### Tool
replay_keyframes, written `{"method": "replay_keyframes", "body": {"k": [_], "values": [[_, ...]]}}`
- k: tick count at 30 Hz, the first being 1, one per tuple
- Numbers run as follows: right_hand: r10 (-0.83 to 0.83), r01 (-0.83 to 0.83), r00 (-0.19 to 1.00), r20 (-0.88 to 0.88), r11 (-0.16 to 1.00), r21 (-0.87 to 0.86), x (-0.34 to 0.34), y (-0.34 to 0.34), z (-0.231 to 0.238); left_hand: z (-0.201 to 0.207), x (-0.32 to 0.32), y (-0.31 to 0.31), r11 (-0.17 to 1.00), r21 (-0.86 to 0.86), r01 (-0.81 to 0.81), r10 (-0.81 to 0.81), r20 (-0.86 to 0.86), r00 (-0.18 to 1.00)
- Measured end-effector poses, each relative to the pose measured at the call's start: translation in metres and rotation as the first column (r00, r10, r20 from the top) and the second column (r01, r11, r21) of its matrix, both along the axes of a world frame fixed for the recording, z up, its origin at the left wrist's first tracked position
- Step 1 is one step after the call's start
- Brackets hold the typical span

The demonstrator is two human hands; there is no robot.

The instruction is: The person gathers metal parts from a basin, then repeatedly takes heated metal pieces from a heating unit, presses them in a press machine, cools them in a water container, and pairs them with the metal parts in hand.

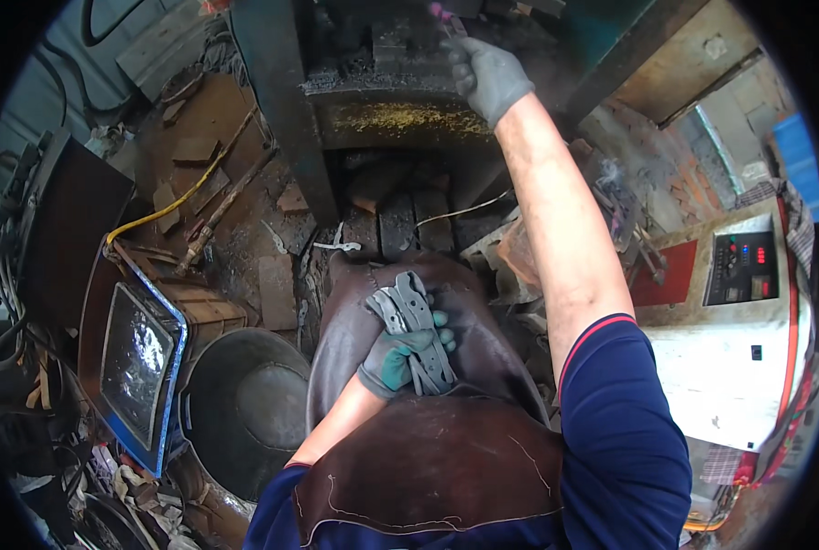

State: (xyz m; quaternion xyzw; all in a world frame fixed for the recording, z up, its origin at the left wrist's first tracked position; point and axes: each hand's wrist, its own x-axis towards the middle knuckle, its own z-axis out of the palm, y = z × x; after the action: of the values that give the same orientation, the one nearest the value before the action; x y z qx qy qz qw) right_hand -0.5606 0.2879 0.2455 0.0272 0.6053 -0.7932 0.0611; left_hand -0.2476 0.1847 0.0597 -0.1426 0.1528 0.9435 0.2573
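My left hand (393,360), in a grey and green glove, is closed round a bundle of flat grey metal pieces (407,307) with holes in them. It rests them on the brown leather apron (437,449) over my lap. Stretched far forward, my right hand (494,81) in a grey glove is at the dark opening of a machine (391,55). Its fingers are curled round the near end of a slim piece with a glowing pinkish-purple tip (444,16). The fingertips are partly hidden.
Yellowish crumbs lie along the machine's front ledge (400,119). On the left stand a dark round bucket (253,390) and a blue-edged framed panel (139,362). A white control box (739,348) with lit displays stands at right. Bricks, rods and scrap litter the floor.
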Motion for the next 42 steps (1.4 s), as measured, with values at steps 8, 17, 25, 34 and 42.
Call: {"method": "replay_keyframes", "body": {"k": [8, 17, 25, 34, 42], "values": [[0.233, -0.214, 0.973, 0.004, 0.888, 0.408, 0.158, 0.077, -0.060, -0.011, 0.002, -0.001, 0.993, 0.115, 0.013, -0.016, 0.032, 0.999], [0.610, -0.330, 0.785, 0.111, 0.258, 0.908, 0.291, 0.081, -0.119, -0.015, -0.009, 0.008, 0.977, 0.173, -0.127, 0.141, -0.072, 0.987], [0.515, -0.179, 0.855, -0.059, 0.401, 0.898, 0.297, 0.086, -0.122, -0.020, -0.004, 0.010, 0.990, 0.079, -0.118, 0.129, -0.154, 0.980], [0.524, -0.174, 0.852, -0.004, 0.289, 0.941, 0.305, 0.093, -0.128, -0.012, -0.002, 0.018, 0.996, 0.061, -0.064, 0.075, -0.217, 0.973], [0.325, -0.025, 0.939, -0.110, 0.384, 0.923, 0.304, 0.110, -0.128, -0.021, -0.005, 0.017, 0.998, -0.055, -0.032, 0.024, -0.138, 0.990]]}}
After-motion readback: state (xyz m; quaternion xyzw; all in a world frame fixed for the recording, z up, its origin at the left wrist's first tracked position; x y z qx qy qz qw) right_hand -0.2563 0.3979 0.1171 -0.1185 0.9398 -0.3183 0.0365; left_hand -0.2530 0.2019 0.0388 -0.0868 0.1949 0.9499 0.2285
